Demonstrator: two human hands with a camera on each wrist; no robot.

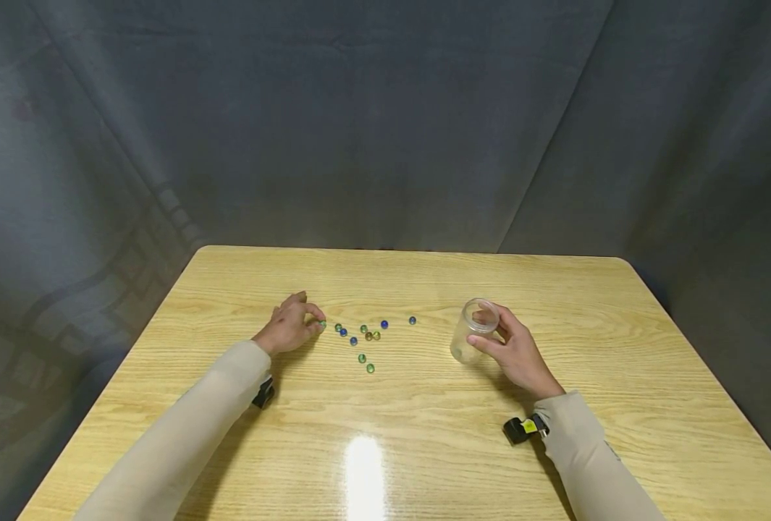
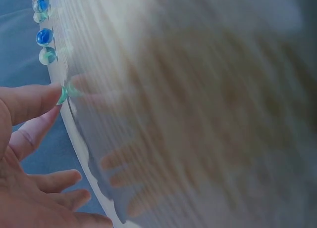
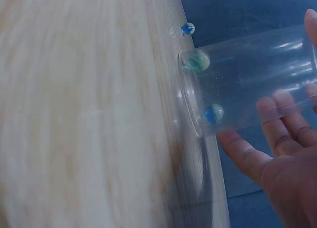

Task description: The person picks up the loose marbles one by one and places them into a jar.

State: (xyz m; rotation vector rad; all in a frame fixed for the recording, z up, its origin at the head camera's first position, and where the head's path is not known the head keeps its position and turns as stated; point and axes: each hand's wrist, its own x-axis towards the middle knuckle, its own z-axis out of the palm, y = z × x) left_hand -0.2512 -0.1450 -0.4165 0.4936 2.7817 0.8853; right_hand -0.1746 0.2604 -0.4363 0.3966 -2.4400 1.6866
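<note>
Left of the scattered marbles, my left hand (image 1: 289, 327) pinches a green marble (image 2: 62, 95) between thumb and a finger, right at the tabletop. Its other fingers stretch out loosely in the left wrist view. My right hand (image 1: 514, 352) grips a clear, lidless jar (image 1: 465, 340) that stands upright on the table. Through the jar's wall, a green marble (image 3: 199, 60) and a blue marble (image 3: 214, 113) show at its base in the right wrist view. Between the hands lie several loose marbles, among them a dark blue marble (image 1: 384, 325) and a brown marble (image 1: 368, 336).
The wooden table (image 1: 424, 427) has a light grain and rounded far corners. Behind it and along both sides hangs a dark grey curtain (image 1: 359, 130). Two green marbles, one of them this green marble (image 1: 370, 368), lie nearer than the others.
</note>
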